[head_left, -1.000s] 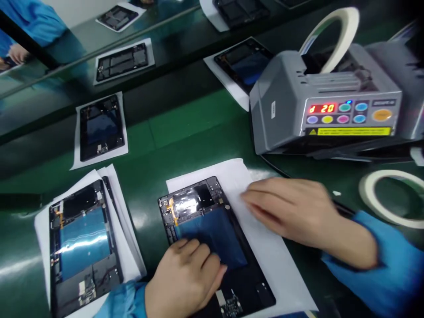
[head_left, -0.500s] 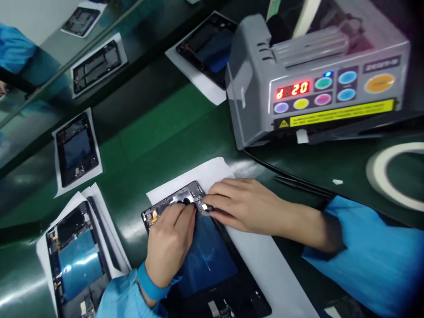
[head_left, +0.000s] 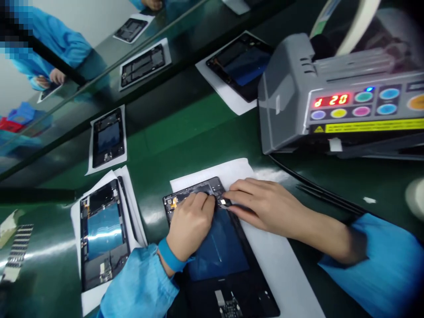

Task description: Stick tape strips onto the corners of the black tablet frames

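An opened tablet (head_left: 217, 256) lies on white paper sheets in front of me, its blue battery area and inner parts showing. My left hand (head_left: 192, 223) rests over its upper edge, fingers curled down and closed; whatever they hold is hidden. My right hand (head_left: 265, 204) reaches in from the right and pinches a small dark part (head_left: 225, 202) with a bright white square, at the tablet's upper right corner. The fingertips of both hands are close together there. An orange flex piece (head_left: 172, 203) shows at the upper left corner.
A grey tape dispenser (head_left: 288, 97) with a lit display stands at the back right. Black tweezers (head_left: 331, 198) lie below it. Another opened tablet (head_left: 105, 229) lies on papers at left; several more line the back. Behind the ledge, a co-worker's blue sleeve (head_left: 71, 46) shows.
The camera view has swung left, so the whole scene sits further right. Both hands stay at the tablet's upper edge, with the left fingers shifted slightly and the right still pinching the small part.
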{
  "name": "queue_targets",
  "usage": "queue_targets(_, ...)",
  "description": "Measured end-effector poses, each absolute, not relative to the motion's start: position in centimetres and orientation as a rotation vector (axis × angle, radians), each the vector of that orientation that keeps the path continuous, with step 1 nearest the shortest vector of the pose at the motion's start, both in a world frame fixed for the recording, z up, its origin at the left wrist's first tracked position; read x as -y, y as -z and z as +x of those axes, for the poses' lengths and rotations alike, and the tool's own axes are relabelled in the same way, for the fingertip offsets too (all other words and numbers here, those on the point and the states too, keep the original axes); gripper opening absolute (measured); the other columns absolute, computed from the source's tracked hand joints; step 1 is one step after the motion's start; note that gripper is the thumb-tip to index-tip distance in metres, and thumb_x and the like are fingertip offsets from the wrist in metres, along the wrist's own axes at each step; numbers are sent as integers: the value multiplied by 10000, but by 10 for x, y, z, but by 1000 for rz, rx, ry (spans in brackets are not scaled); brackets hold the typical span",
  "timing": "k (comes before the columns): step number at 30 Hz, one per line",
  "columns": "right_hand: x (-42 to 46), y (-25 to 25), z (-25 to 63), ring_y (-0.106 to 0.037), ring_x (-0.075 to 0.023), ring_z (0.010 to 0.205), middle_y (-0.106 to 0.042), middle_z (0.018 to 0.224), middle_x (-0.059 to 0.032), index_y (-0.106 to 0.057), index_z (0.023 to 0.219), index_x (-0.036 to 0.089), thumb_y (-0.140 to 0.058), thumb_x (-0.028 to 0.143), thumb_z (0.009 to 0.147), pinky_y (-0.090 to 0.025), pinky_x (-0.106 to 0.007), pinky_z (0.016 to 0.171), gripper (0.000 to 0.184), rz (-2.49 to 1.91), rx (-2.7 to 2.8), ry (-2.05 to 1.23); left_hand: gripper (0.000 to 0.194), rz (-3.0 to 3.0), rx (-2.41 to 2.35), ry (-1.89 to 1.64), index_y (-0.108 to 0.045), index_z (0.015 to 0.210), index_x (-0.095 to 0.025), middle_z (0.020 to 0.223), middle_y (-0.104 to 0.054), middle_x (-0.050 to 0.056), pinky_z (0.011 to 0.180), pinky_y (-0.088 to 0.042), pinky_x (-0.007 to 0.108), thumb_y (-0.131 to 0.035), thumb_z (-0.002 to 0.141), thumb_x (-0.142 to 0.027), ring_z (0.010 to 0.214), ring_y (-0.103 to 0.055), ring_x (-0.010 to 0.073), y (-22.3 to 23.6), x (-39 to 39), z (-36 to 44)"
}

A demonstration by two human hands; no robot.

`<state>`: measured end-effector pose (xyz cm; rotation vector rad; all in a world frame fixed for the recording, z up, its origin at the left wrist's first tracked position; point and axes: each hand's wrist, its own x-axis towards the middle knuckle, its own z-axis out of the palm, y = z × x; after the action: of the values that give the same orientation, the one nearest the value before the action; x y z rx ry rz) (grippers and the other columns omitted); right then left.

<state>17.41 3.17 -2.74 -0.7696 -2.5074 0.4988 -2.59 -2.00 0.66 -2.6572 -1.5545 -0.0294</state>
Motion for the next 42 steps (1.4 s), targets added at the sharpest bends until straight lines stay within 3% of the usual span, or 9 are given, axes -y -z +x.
queue_targets(6, -29, 30, 172, -602, -178, 817, -621, 940, -51, -609, 1062, 176, -479, 244, 929, -471, -300, 657, 198, -758, 2522, -478, 107, -2664, 1508, 78, -554, 814, -160, 740, -543, 25, 587, -434, 317, -504, 907, -145, 675, -533, 187, -2, 24, -24)
queue_targets(19, -29, 33, 172, -612, -185, 839, -628, 964, -65, -612, 1075, 176, -467, 240, 935, -491, -302, 660, 211, -750, 2524, -493, 85, -2672, 1473, 256, -570, 887, -154, 759, -573, 19, 606, -398, 314, -491, 917, -151, 674, -534, 162, 3, 24, -29)
queue_targets(25, -30, 30, 172, -609, -181, 829, -627, 952, -65, -620, 1065, 175, -455, 231, 935, -489, -299, 661, 217, -745, 2536, -481, 78, -2668, 1505, 219, -569, 816, -168, 715, -567, 9, 581, -354, 321, -539, 889, -163, 645, -522, 174, 2, 22, -27)
queue_targets(42, -29, 29, 172, -611, -183, 820, -628, 948, -70, -625, 1061, 172, -462, 223, 928, -496, -305, 664, 216, -738, 2537, -469, 141, -2687, 1527, 231, -562, 790, -174, 721, -560, 11, 571, -379, 322, -487, 910, -167, 659, -530, 178, 2, 22, -27)
